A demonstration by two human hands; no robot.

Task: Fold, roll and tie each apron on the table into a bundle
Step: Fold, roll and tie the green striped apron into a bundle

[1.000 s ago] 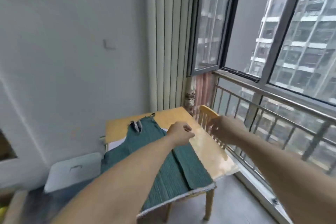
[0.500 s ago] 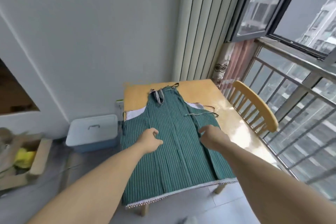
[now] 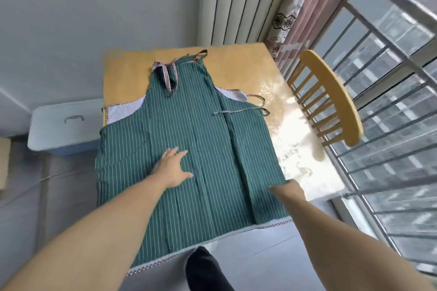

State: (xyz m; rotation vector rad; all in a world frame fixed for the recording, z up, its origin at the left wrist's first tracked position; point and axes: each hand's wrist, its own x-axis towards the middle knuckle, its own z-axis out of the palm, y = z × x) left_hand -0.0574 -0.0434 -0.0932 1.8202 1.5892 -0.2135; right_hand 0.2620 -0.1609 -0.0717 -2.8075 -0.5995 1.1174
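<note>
Green white-striped cloth apron (image 3: pixel 189 149): flat on yellow wooden table (image 3: pixel 241 66), hem overhanging near edge. Left hand (image 3: pixel 173 168): grip wide, fingers spread, pressing apron's middle. Right hand (image 3: pixel 289 190): at apron's right edge; grip cannot be told. Bare tabletop right, wooden chair (image 3: pixel 331 99) beside.

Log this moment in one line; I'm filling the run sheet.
stage: folding | left hand: flat on green striped apron | right hand: at apron's right edge, grip unclear | wooden table: apron spread flat
</note>
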